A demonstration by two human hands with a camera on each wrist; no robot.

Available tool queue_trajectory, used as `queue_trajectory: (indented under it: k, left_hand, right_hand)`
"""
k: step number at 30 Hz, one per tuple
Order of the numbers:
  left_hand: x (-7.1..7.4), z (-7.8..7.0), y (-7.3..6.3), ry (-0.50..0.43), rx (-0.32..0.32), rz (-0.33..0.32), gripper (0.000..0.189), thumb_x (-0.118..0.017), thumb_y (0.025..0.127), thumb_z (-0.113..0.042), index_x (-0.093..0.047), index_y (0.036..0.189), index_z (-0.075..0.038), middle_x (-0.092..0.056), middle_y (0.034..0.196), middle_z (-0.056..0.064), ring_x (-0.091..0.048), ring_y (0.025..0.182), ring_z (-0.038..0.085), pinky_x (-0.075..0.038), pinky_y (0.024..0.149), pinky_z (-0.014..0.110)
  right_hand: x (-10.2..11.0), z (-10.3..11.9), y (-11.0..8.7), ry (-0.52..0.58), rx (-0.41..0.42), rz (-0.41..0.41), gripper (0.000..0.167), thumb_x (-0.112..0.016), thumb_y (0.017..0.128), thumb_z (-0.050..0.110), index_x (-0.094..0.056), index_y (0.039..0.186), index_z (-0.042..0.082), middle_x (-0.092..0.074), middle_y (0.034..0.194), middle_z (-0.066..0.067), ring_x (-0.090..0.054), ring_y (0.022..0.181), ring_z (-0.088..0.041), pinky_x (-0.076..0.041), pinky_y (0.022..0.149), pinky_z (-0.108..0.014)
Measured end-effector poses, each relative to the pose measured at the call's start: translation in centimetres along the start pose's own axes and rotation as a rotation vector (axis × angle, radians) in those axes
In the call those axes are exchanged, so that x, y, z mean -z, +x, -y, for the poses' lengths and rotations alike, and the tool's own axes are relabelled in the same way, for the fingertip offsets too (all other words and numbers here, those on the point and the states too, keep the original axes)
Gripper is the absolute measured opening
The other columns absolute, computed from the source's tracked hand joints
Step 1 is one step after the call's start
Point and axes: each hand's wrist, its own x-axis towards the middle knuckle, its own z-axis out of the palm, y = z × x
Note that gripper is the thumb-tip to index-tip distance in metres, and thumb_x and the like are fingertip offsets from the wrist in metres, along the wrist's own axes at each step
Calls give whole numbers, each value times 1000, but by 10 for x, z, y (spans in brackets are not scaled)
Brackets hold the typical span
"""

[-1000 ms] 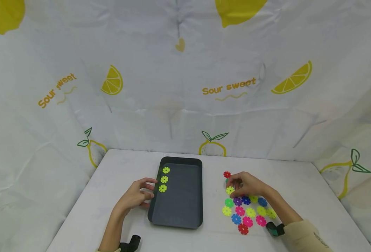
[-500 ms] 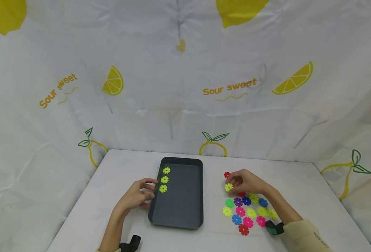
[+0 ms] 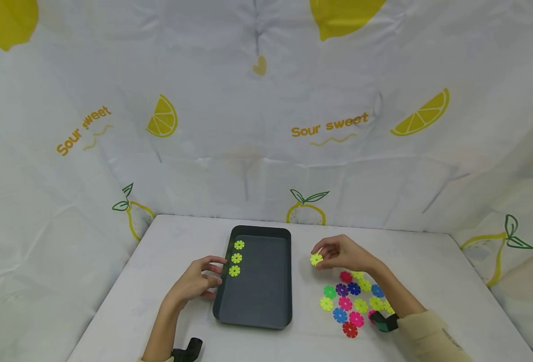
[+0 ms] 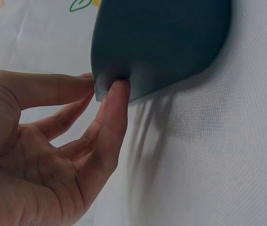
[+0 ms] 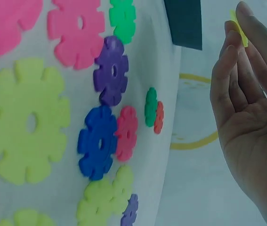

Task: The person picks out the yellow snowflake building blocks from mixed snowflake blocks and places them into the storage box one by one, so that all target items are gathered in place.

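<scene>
My left hand is at the left edge of a dark grey tray. In the left wrist view its fingertips meet the tray's rim and outer wall, thumb and fingers lightly gripping the edge. Three yellow notched snowflake discs lie in a column along the tray's left side. My right hand pinches another yellow snowflake disc between thumb and fingers, above the table right of the tray. In the right wrist view this disc shows edge-on at the fingertips.
Several loose discs in pink, blue, purple, green, red and yellow lie in a cluster right of the tray, such as a red disc. A green disc and a red disc lie apart. A lemon-print cloth hangs behind the table.
My right hand has lifted the yellow disc from among the loose discs and moved left and away from me, towards the tray. The left hand and tray have stayed put.
</scene>
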Motion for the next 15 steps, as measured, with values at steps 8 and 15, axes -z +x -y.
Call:
queue_trajectory:
  k: [8,15]
  left_hand:
    - [0,0,1,-4,1,-1,58,-69,90,3,-62,146,-7,-65,126,22,-72,88,24,-67,69,40]
    - [-1,1,1,6,-9,-2,59,-69,89,3,-60,147,-5,-65,126,23,-72,87,24,-67,69,41]
  right_hand:
    - [-12,23,18,61,41,17,32,-88,90,16,-77,119,9,-75,89,-10,-68,75,-11,-64,75,-24]
    - [-23,39,36,99,81,43,32,-88,90,11,-77,120,7,-74,88,-10,-67,75,-9,-63,74,-23]
